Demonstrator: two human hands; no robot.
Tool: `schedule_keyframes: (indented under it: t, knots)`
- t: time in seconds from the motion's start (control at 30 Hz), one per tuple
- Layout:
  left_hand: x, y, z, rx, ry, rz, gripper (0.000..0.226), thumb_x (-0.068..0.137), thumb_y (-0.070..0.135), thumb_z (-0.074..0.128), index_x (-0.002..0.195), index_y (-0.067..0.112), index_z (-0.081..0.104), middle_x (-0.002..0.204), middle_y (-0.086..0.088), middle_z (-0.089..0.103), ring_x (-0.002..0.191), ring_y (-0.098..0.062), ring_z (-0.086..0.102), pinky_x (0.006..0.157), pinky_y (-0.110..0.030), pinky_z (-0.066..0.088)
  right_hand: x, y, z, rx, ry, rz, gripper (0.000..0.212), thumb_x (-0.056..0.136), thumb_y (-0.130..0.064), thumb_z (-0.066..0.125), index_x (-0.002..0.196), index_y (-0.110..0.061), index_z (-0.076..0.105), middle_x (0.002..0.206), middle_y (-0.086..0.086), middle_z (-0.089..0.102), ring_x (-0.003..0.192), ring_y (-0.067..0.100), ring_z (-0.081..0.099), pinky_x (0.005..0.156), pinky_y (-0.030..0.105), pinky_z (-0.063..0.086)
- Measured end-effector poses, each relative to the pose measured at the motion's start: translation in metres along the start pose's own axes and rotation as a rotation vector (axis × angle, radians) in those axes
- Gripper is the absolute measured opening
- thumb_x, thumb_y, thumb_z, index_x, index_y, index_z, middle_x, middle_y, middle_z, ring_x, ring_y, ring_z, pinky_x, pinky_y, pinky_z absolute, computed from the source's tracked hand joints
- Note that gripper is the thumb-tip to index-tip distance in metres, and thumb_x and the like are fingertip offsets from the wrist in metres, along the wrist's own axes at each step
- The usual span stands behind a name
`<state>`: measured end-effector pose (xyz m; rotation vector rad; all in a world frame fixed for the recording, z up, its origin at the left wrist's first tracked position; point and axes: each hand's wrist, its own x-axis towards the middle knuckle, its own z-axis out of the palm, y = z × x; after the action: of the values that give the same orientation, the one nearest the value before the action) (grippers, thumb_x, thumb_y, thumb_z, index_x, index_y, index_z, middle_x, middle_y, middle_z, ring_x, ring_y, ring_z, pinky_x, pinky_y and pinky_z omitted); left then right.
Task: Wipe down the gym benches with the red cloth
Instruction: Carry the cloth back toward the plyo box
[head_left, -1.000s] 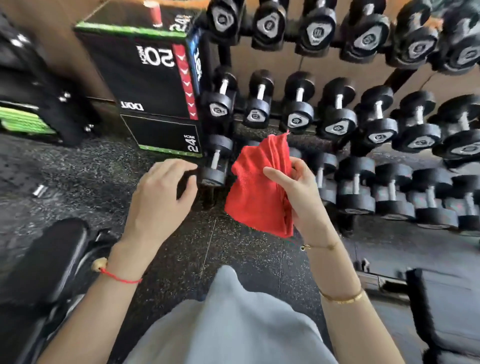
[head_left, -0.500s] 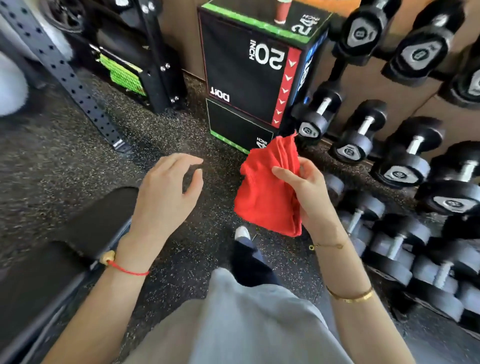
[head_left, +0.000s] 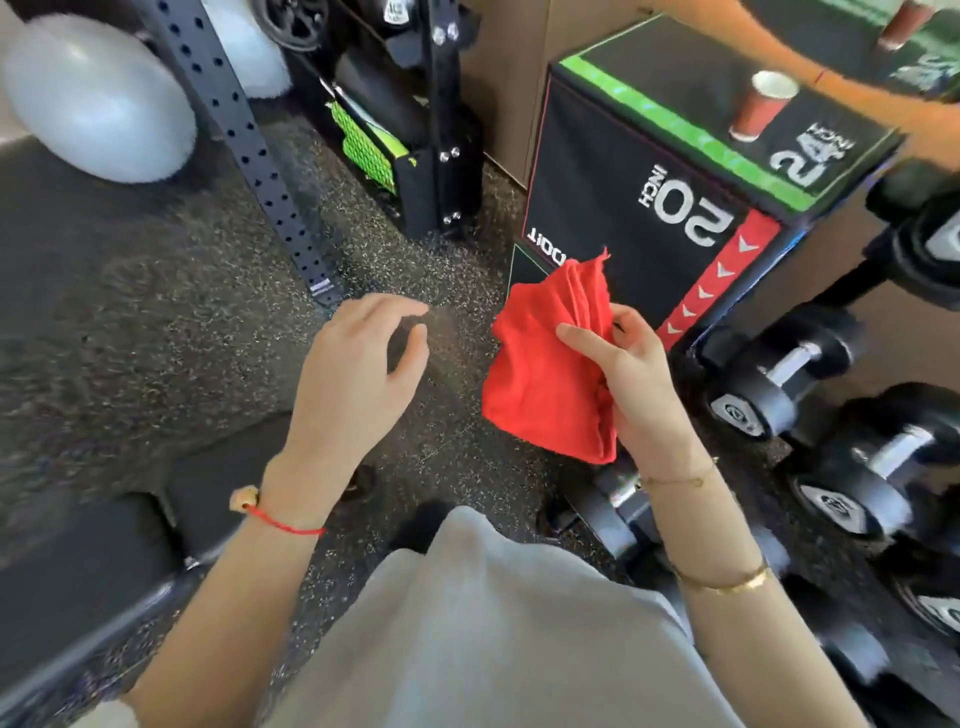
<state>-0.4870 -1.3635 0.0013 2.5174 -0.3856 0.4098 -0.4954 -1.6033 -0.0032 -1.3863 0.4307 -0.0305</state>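
Step in hand, by the look of it: readying the cloth before any wiping. Best done by carrying it down and left toward the black padded bench (head_left: 88, 566) at the lower left of the frame, flattening it into a broad pad, then pressing with the whole palm and running long overlapping strokes along the pad. Worth bringing the free hand across to square up the folds first, so no loose corner drags.

Bench: dark, smooth upholstery, partly cut off by the frame edge, not yet touched.

Red cloth (head_left: 545, 374): centre of the frame, held up off the floor in front of the black plyo box (head_left: 623, 171); bright red, soft, folded into several layers, one frayed corner poking upward.

Right hand (head_left: 634, 384): right of centre, thumb and fingers pinching the folded edge of the cloth.

Left hand (head_left: 358, 374): left of centre, loosely curled, holding nothing, apart from the cloth.
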Motion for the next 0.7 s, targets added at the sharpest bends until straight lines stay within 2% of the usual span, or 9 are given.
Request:
schedule_keyframes:
  t: [0.17, 0.4, 0.7]
  knots:
    - [0.071, -0.035, 0.023, 0.016, -0.015, -0.061, 0.024, 0.095, 0.03, 0.054, 0.114, 0.02, 0.064, 0.117, 0.005, 0.065, 0.11, -0.015, 0.056, 0.095, -0.028, 0.042, 0.085, -0.014, 0.032, -0.033, -0.057, 0.032, 0.052, 0.068, -0.022, 0.082, 0.113, -0.011, 0.06, 0.112, 0.015, 0.068, 0.105, 0.031, 0.067, 0.095, 0.05, 0.053]
    - [0.194, -0.106, 0.047, 0.002, -0.061, -0.042, 0.024, 0.096, 0.03, 0.052, 0.115, 0.019, 0.063, 0.117, 0.006, 0.064, 0.112, -0.015, 0.054, 0.093, -0.028, 0.043, 0.207, -0.026, 0.094, -0.024, -0.036, 0.044, 0.044, 0.073, -0.019, 0.081, 0.111, -0.013, 0.061, 0.112, 0.014, 0.069, 0.103, 0.029, 0.068, 0.094, 0.049, 0.054]
    - [0.387, -0.204, 0.057, -0.004, -0.073, 0.116, 0.022, 0.096, 0.022, 0.055, 0.114, 0.015, 0.065, 0.118, 0.002, 0.065, 0.112, -0.015, 0.055, 0.098, -0.025, 0.042, 0.36, -0.065, 0.192, 0.05, 0.077, 0.004, 0.048, 0.075, -0.02, 0.081, 0.116, -0.012, 0.058, 0.112, 0.012, 0.069, 0.104, 0.027, 0.068, 0.095, 0.05, 0.053]
